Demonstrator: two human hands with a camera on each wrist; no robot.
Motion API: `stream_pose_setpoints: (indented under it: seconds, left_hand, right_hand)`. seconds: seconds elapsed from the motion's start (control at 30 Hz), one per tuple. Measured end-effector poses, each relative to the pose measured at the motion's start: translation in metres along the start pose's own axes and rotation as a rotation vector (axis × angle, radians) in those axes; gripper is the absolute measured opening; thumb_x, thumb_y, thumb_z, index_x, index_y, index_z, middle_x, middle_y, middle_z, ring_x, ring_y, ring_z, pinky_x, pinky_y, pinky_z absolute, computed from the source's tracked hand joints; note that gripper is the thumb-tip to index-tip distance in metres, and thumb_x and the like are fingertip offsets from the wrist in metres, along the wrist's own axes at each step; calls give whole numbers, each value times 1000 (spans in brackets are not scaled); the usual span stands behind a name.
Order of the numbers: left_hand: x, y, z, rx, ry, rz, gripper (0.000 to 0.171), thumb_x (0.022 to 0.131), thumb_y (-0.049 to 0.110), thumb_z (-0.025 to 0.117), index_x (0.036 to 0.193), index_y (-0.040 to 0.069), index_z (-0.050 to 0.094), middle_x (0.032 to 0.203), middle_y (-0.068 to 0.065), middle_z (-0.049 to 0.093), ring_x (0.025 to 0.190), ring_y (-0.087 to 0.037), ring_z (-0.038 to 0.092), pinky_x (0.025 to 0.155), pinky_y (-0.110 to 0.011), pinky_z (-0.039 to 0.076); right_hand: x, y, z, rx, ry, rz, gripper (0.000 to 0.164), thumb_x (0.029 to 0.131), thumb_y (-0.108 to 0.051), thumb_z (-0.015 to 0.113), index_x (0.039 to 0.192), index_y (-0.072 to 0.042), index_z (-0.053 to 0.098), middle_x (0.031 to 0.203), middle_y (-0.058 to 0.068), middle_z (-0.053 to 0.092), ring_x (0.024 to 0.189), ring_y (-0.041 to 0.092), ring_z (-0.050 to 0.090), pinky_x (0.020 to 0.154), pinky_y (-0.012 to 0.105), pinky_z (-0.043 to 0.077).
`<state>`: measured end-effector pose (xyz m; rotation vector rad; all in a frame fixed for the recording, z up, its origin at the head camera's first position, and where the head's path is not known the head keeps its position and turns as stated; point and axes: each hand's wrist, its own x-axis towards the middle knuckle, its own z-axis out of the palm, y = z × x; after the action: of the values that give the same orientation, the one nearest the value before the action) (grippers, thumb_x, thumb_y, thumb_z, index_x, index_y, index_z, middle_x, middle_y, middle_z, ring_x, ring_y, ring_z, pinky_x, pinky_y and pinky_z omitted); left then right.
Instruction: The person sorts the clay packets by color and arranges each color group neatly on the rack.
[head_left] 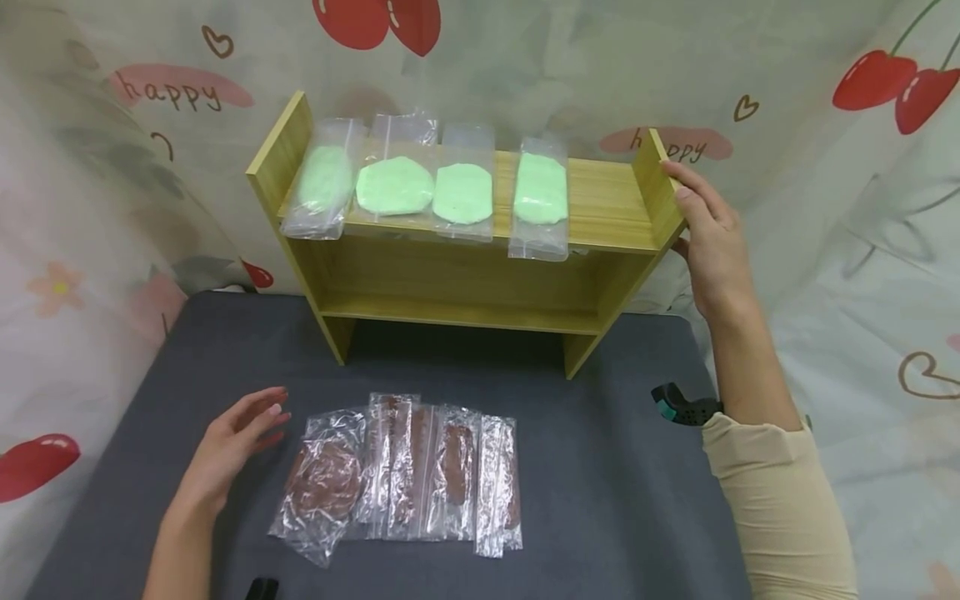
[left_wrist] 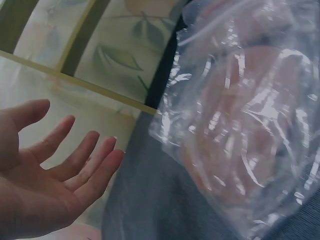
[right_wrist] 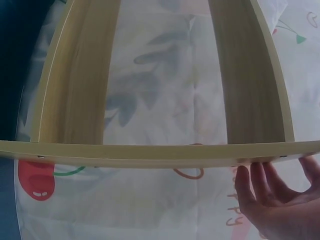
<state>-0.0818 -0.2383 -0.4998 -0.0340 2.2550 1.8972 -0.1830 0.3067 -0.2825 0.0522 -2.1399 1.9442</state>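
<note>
A two-tier wooden shelf [head_left: 457, 312] stands at the back of the table. Against the outer face of its right side panel [right_wrist: 165, 154] rest the fingertips of my right hand [head_left: 716, 242], none of them seen wrapped over to the inner side. Several clear zip bags with flat light-green slabs [head_left: 395, 185] lie along the top board. My left hand [head_left: 228, 450] hovers with loosely bent fingers and nothing in it, left of a clear bag with a round brown slab [head_left: 324, 479]. In the left wrist view that bag [left_wrist: 240, 125] is apart from the fingers.
Beside the round one, several narrower bags with brown pieces [head_left: 455, 467] lie in a row, partly overlapping. Grey cloth covers the table [head_left: 592, 483]. A printed curtain [head_left: 525, 75] hangs behind the shelf and at both sides. A black strap [head_left: 686, 407] is at my right wrist.
</note>
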Motion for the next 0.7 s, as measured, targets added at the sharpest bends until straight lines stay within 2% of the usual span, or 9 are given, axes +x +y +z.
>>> stream_pose_setpoints:
  seconds: [0.07,0.1,0.3,0.43,0.5,0.6,0.7]
  left_hand:
    - [-2,-4,0,52,8,-21,51,101,33,58,143,5,49,125,17,56,107,1,62,87,-24,53]
    - [-3,-6,1,72,11,-30,53,101,34,59,143,3,48,128,13,57,107,3,61,87,-23,52]
    - [-9,-21,4,185,0,-96,56,100,32,60,144,0,46,139,-23,51,101,11,56,86,-18,50]
    - [-15,-29,4,274,-19,-161,58,99,35,62,146,4,46,143,-26,48,100,10,54,81,-14,46]
    - [-19,-33,3,287,-24,-181,60,98,35,64,146,4,46,144,-26,47,99,10,55,80,-15,46]
    - [-24,-39,2,299,-44,-180,60,97,32,66,145,2,47,143,-27,47,96,10,56,80,-17,46]
    - [-27,-44,3,309,-83,-183,61,94,30,70,144,2,48,143,-27,48,100,3,60,81,-18,47]
  right_hand:
    - [0,1,0,8,-4,-4,40,105,-32,45,143,-23,55,152,3,38,127,22,39,106,50,30]
    - [0,1,0,13,-5,-6,40,105,-32,46,143,-22,55,152,3,38,126,22,39,105,50,31]
    - [0,1,0,13,-7,-23,39,105,-31,45,142,-21,56,151,3,39,125,22,40,104,49,32]
    - [0,2,0,-1,-2,-33,39,106,-31,44,142,-22,55,150,3,39,126,22,39,104,49,31]
    - [0,3,0,-4,-1,-36,40,106,-32,44,143,-22,55,150,3,39,127,22,39,105,49,31]
    - [0,4,1,-7,-4,-45,40,106,-33,44,143,-22,55,151,2,38,128,22,37,106,50,29]
    - [0,4,2,-16,-2,-55,40,106,-33,44,143,-22,55,151,2,38,129,22,37,106,50,29]
